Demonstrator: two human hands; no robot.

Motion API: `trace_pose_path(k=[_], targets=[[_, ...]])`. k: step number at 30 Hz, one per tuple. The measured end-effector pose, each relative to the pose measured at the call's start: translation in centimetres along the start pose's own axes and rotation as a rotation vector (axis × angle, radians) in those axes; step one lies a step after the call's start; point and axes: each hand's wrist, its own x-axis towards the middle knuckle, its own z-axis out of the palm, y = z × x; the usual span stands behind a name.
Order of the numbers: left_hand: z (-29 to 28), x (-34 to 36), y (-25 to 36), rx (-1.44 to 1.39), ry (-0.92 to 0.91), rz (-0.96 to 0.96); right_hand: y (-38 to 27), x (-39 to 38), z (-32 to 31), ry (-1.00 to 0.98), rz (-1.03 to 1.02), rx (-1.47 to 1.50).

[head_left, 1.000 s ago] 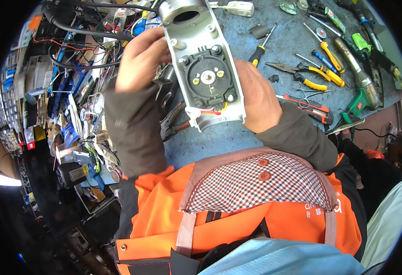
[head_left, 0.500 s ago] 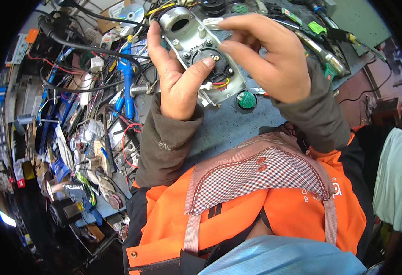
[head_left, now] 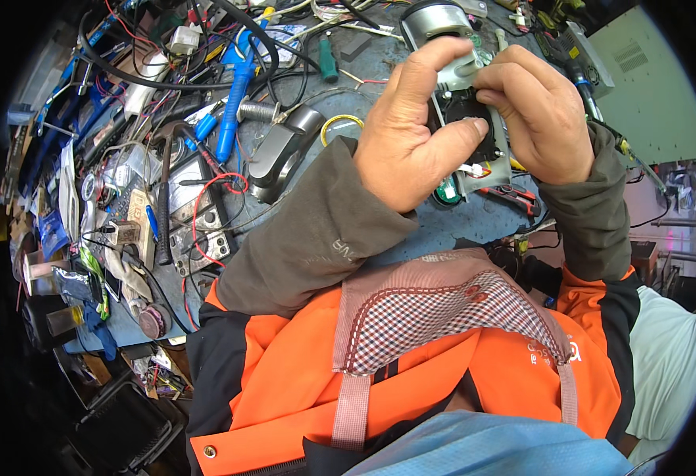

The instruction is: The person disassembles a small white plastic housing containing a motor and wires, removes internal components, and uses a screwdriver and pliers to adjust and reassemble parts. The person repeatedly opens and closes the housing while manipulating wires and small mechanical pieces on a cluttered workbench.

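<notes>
Left hand (head_left: 411,151) holds silver housing (head_left: 457,77), 1 o'clock, thumb on black insert (head_left: 457,109). Right hand (head_left: 542,115) pinched narrow beside it; contents unclear. Grey casing (head_left: 284,151) on bench (head_left: 451,226), 11 o'clock.

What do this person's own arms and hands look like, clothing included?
Both the left hand and the right hand are bare, without gloves. The left sleeve and right sleeve are dark grey-brown, reaching the wrists; pale lettering marks the left one near its cuff. Orange and black fabric shows higher up.
</notes>
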Motion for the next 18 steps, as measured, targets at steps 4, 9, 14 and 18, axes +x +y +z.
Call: trace_pose_path(k=[4,9,14,18], targets=[[-0.7,0.2,1.5,-0.113,-0.058,-0.275,0.0,0.6,-0.2,-0.034,0.041,0.032],[-1.1,0.5,0.7,0.093,-0.080,-0.088,0.1,0.8,0.1,-0.038,0.016,-0.002],[-0.9,0.4,1.1,0.049,-0.097,-0.156,0.8,0.7,-0.3,-0.070,-0.080,-0.008],[-1.0,0.5,0.5,0.140,-0.073,-0.043,0.4,0.8,-0.4,-0.048,-0.074,0.015]])
